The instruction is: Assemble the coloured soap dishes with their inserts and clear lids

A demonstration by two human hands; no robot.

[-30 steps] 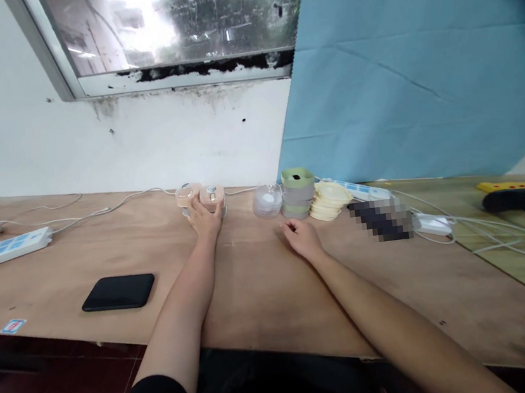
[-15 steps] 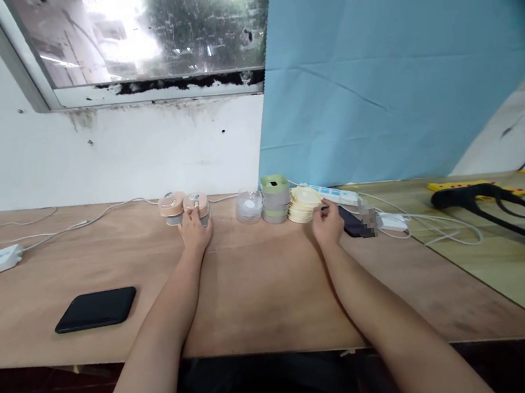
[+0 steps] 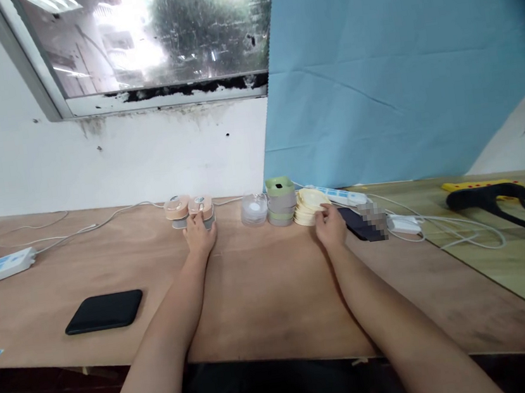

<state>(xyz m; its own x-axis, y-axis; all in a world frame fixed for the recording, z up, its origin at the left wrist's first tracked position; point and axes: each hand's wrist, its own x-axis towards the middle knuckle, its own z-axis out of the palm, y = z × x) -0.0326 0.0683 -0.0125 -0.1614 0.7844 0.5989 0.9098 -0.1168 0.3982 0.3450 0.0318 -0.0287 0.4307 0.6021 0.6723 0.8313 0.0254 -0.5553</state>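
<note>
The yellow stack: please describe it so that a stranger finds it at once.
Find the big blue sheet and look at the table below its left part. The yellow stack stands there, by the right hand. Unlike the taller green-and-grey stack at its left, it is pale yellow.

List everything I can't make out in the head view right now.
- Front of the right-hand peach-topped stack: partly covered by the left hand.
- Lower right of the cream stack: behind the right hand.
- Right end of the dark flat object: pixelated.
- Left power strip's far end: cut off by the left edge.
</note>
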